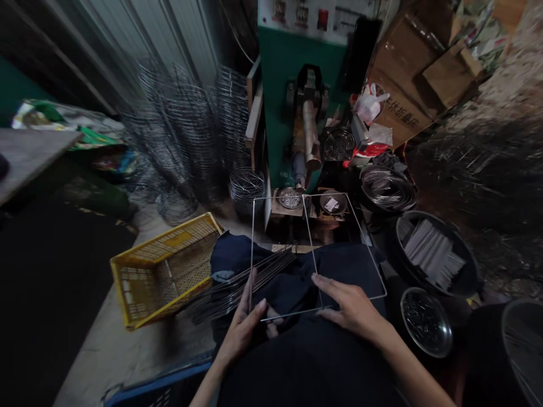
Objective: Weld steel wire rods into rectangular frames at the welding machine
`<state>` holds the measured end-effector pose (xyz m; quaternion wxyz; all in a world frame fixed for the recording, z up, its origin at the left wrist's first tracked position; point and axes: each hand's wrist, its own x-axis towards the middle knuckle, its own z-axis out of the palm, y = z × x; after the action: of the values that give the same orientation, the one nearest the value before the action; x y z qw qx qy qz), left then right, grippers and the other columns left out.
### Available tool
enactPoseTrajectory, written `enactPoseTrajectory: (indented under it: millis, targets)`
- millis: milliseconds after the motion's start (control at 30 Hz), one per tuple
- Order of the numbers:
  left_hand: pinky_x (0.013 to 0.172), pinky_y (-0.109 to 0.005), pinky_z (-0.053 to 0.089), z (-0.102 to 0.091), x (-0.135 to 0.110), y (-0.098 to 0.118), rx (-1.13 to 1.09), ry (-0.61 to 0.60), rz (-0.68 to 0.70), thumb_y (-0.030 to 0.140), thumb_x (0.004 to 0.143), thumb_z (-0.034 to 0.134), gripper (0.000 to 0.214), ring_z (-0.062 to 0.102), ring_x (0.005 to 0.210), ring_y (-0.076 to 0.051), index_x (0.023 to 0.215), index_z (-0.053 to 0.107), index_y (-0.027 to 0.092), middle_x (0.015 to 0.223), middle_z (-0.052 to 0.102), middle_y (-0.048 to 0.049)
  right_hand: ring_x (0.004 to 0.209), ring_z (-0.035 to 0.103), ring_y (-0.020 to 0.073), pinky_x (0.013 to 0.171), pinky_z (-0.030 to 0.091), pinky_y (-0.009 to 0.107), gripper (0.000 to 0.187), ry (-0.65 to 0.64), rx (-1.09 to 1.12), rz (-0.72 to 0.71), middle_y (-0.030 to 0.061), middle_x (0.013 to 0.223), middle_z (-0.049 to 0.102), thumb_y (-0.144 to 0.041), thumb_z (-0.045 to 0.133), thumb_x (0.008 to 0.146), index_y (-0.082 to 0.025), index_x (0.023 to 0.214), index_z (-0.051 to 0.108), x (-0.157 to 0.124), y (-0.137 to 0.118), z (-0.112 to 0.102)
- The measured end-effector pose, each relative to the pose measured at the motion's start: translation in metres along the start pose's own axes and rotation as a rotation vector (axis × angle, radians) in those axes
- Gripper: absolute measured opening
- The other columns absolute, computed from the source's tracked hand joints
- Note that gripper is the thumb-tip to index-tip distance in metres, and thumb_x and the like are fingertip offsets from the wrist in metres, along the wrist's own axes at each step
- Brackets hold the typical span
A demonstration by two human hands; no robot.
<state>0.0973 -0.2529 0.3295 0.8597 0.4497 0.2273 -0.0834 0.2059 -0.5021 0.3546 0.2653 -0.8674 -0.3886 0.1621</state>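
A rectangular metal wire frame [311, 244] with one cross wire is held up over my lap, its far side near the machine's tip. My left hand [246, 327] is closed around the near left corner, thumb and fingers on the wire. With thumb and fingers, my right hand [354, 308] pinches the near end of the cross wire where it meets the near side. Beneath the frame, a bundle of loose straight wires [267, 272] lies across my left thigh. Beyond the frame stands a green machine [278, 113] with a metal arm [311, 133] pointing down toward a small dish of metal bits [290, 198].
A yellow plastic crate [169, 240] stands at the left, with stacks of round wire racks [186, 135] behind it. At the right are a black tub of metal strips [436, 254], a bowl of small parts [426, 322] and a coil of wire [387, 187]. Cardboard [403, 73] leans behind.
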Motion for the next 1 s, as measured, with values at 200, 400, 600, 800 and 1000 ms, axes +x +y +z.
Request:
enactPoseTrajectory:
  millis: [200, 400, 600, 800, 1000]
  targets:
    - [0.047, -0.027, 0.050, 0.004, -0.004, -0.002, 0.007, -0.020, 0.041, 0.038, 0.087, 0.065, 0.099, 0.062, 0.047, -0.017, 0.154, -0.008, 0.030, 0.073, 0.072, -0.0058, 0.130, 0.050, 0.0213, 0.109, 0.044, 0.035, 0.081, 0.013, -0.021, 0.000, 0.0029, 0.148, 0.044, -0.020, 0.071, 0.080, -0.032, 0.150, 0.033, -0.007, 0.000, -0.002]
    - [0.050, -0.025, 0.047, 0.006, -0.001, -0.003, 0.039, -0.048, 0.069, 0.038, 0.090, 0.060, 0.096, 0.062, 0.048, -0.016, 0.154, -0.011, 0.029, 0.073, 0.071, -0.0053, 0.130, 0.050, 0.0206, 0.109, 0.043, 0.033, 0.079, 0.017, -0.041, 0.016, 0.0024, 0.147, 0.047, -0.016, 0.071, 0.078, -0.028, 0.149, 0.038, -0.007, 0.001, -0.005]
    - [0.051, -0.025, 0.047, 0.008, 0.002, -0.001, 0.043, -0.038, 0.082, 0.038, 0.091, 0.059, 0.095, 0.062, 0.047, -0.016, 0.154, -0.010, 0.028, 0.071, 0.070, -0.0046, 0.129, 0.051, 0.0215, 0.108, 0.044, 0.035, 0.080, 0.038, -0.033, -0.013, 0.0023, 0.147, 0.047, -0.015, 0.070, 0.077, -0.030, 0.149, 0.037, -0.005, 0.006, -0.005]
    - [0.050, -0.025, 0.047, 0.010, 0.006, 0.001, -0.002, -0.041, 0.073, 0.039, 0.090, 0.061, 0.096, 0.062, 0.047, -0.016, 0.154, -0.009, 0.031, 0.073, 0.071, -0.0044, 0.127, 0.053, 0.0227, 0.108, 0.045, 0.036, 0.079, 0.055, -0.035, -0.017, 0.0027, 0.145, 0.049, -0.017, 0.072, 0.077, -0.031, 0.148, 0.039, 0.000, 0.005, -0.010]
    - [0.049, -0.025, 0.048, 0.009, 0.009, -0.006, -0.020, -0.049, 0.075, 0.036, 0.090, 0.062, 0.093, 0.063, 0.047, -0.016, 0.154, -0.005, 0.037, 0.074, 0.072, -0.0024, 0.127, 0.053, 0.0238, 0.103, 0.049, 0.037, 0.082, 0.035, -0.005, -0.005, 0.0016, 0.145, 0.048, -0.019, 0.070, 0.080, -0.036, 0.150, 0.032, 0.000, 0.011, -0.011]
